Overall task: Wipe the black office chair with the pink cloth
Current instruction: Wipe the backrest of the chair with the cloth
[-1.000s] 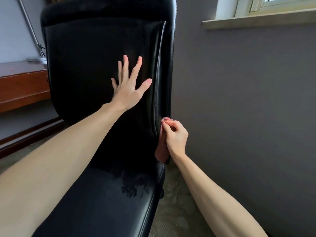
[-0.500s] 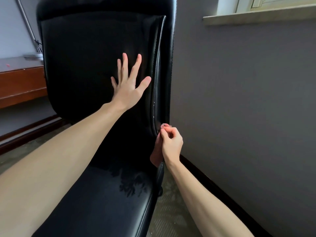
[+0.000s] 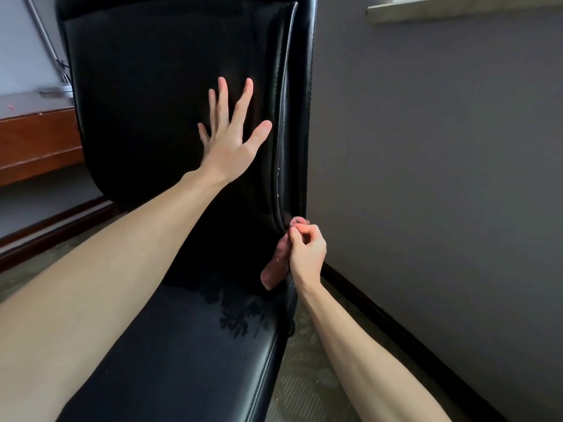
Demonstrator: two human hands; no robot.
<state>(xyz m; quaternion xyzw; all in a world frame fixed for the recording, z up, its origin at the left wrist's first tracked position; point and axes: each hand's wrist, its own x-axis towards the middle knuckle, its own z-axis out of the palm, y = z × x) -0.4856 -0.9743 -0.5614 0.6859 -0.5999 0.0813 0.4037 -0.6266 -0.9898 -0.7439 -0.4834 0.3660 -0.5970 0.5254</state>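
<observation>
The black office chair (image 3: 146, 95) fills the left and middle of the head view, its glossy backrest upright and its seat running toward me. My left hand (image 3: 231, 138) lies flat on the backrest with fingers spread, holding nothing. My right hand (image 3: 306, 251) pinches the pink cloth (image 3: 275, 269) against the stitched seam at the lower right edge of the backrest. A fold of cloth hangs below my fingers over the seat's back corner, and a small tuft shows above them.
A grey wall (image 3: 441, 162) stands close on the right with a dark baseboard (image 3: 411, 336) along the floor. A window sill (image 3: 457, 6) is at top right. A wooden desk (image 3: 36, 141) sits behind the chair at left. Patterned carpet (image 3: 304, 388) lies beside the seat.
My right hand with the cloth has slid a little lower along the backrest's right seam. My left hand has stayed flat on the backrest. The camera has tilted slightly downward.
</observation>
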